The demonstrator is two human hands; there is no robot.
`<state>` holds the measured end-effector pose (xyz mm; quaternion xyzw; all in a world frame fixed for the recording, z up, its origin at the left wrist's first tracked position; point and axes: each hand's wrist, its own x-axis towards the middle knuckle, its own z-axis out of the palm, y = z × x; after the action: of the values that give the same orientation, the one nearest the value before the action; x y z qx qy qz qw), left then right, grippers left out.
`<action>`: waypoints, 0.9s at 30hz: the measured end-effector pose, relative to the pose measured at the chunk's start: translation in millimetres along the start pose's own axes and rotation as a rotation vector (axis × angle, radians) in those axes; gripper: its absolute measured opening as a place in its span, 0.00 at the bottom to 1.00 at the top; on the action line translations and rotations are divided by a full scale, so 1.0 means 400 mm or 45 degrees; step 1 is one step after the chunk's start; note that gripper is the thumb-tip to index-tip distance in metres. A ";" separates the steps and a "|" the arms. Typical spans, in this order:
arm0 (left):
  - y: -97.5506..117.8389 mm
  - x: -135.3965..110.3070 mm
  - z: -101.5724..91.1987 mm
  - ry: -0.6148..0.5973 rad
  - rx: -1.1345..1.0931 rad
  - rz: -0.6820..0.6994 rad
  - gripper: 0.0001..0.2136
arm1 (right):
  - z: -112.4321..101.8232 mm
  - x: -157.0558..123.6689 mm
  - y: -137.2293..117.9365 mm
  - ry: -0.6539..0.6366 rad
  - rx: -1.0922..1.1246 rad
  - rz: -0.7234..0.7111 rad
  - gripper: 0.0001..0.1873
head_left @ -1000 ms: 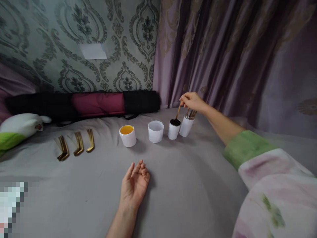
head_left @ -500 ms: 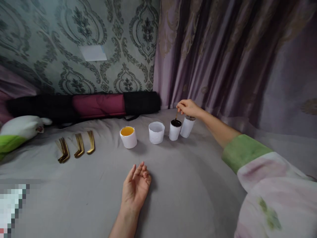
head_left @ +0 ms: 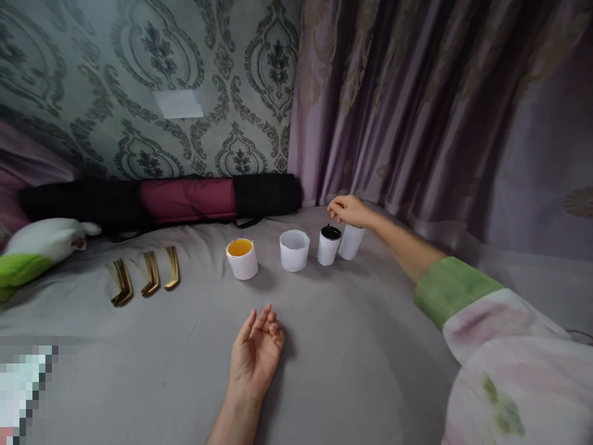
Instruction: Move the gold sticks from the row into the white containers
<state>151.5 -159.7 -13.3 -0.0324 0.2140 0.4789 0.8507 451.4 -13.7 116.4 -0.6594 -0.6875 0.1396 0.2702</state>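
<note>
My right hand [head_left: 348,211] reaches far across the grey bed sheet [head_left: 352,346] and pinches a thin brown stick [head_left: 329,222] whose tip is down in a white cup of dark liquid [head_left: 328,245]. A white jar [head_left: 351,241] stands just right of that cup, under my hand. To the left stand an empty-looking white cup [head_left: 294,250] and a white cup of orange liquid [head_left: 241,258]. My left hand [head_left: 256,352] lies palm up on the sheet near me, fingers loosely curled, holding nothing.
Three bent gold-coloured metal pieces [head_left: 144,281] lie in a row at the left. A black and maroon roll bag [head_left: 171,199] lies along the patterned wall. A white and green plush toy [head_left: 39,247] is at far left. Purple curtains [head_left: 440,111] hang behind the cups.
My right hand has lowered the stick from above the jar down into the dark cup. The left hand has stayed put.
</note>
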 end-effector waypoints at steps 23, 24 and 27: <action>0.000 0.001 -0.002 -0.021 0.016 -0.003 0.08 | 0.018 -0.001 -0.011 -0.013 0.005 0.099 0.10; 0.000 0.001 -0.002 -0.017 0.018 -0.001 0.08 | 0.017 -0.001 -0.010 -0.017 0.009 0.098 0.10; -0.001 0.000 -0.001 -0.019 0.022 0.002 0.08 | 0.014 0.000 -0.008 -0.025 0.020 0.087 0.10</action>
<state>151.6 -160.0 -13.9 -0.0216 0.2118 0.4779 0.8522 445.8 -13.1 113.5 -0.6788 -0.6663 0.1606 0.2635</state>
